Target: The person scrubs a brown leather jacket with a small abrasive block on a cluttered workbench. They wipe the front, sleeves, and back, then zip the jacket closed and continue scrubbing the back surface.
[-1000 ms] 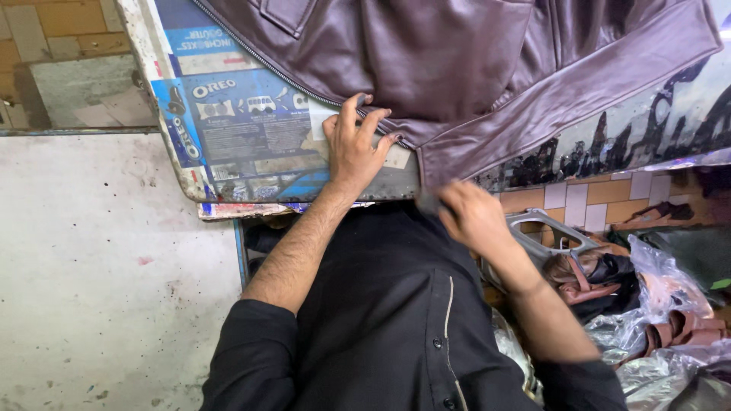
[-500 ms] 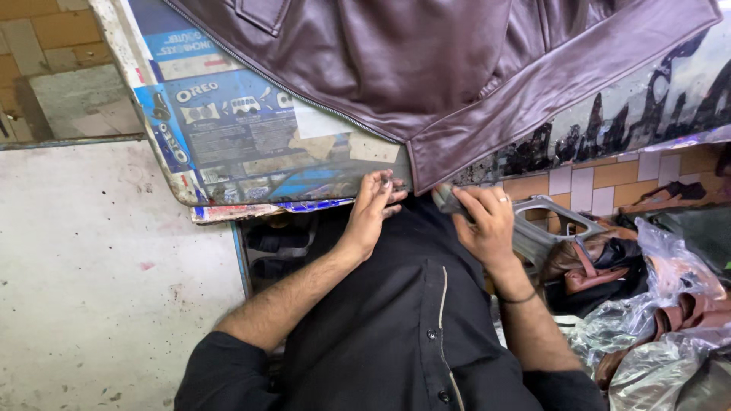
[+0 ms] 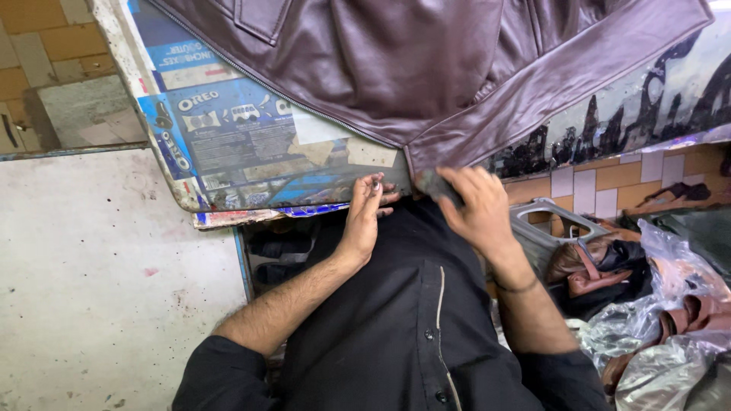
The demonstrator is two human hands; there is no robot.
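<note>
A blue printed cardboard sheet (image 3: 228, 137) covers the far-left board. At right lie crumpled clear plastic bags (image 3: 670, 335) over brown leather pieces (image 3: 586, 278) (one looks strap-like), beside a grey metal frame (image 3: 552, 221).

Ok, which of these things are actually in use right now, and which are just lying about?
In use:
leather jacket
left hand, at the jacket's lower edge
right hand, on the jacket's corner
printed cardboard worktop

Lying about:
clear plastic bags
brown leather pieces
grey metal frame
</note>
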